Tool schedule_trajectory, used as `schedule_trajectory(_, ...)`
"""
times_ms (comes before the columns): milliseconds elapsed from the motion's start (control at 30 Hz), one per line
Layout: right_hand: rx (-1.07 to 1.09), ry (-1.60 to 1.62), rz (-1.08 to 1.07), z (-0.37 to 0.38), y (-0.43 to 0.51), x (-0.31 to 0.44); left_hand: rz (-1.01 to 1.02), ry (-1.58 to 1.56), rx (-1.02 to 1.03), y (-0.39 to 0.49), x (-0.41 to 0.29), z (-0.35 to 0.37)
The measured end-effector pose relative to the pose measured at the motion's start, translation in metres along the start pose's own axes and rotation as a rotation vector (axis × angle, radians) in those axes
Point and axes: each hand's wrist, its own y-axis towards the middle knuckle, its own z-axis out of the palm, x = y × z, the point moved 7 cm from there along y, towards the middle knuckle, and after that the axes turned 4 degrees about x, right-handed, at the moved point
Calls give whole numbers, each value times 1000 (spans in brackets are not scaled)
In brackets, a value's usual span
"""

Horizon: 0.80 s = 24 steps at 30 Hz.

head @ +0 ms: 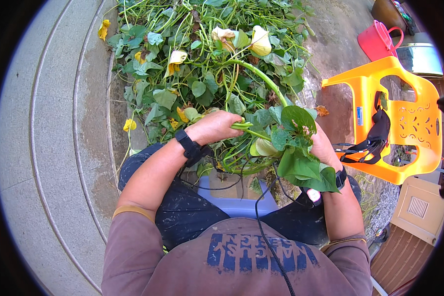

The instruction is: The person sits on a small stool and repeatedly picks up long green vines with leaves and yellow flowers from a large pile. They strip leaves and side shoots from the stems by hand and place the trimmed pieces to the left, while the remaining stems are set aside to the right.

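Note:
My left hand (217,127) is closed around a few cut green stems (243,125), whose ends stick out past the thumb. Farther right, my right hand (322,143) is at a leafy vine tip (299,162); broad green leaves cover most of its fingers, so its exact grip is hidden. A thick green stem (261,74) arches from the heap down toward those leaves. Before me lies a large heap of leafy vines (203,88), with some yellowed leaves (261,41) among the green.
A blue plastic stool (236,207) shows between my knees. At right stand an orange plastic chair (410,122) with a black strap bag (379,129) and a red watering can (378,40). Stone steps (55,122) run along the left. A black cable (261,218) hangs down my chest.

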Motion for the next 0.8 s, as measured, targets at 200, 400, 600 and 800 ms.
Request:
schedule_trajectory(200, 12, -182, -23, 0, 1, 8, -58, 5, 49, -3, 29, 0)
schedule_trajectory(400, 5, -75, 3, 3, -2, 8, -85, 28, 73, -5, 35, -1)
schedule_trajectory(600, -6, -68, 35, 0, 0, 6, -111, 61, 77, -8, 36, -5)
schedule_trajectory(800, -111, 71, 25, -12, -3, 6, -334, 374, 53, -25, 74, -18)
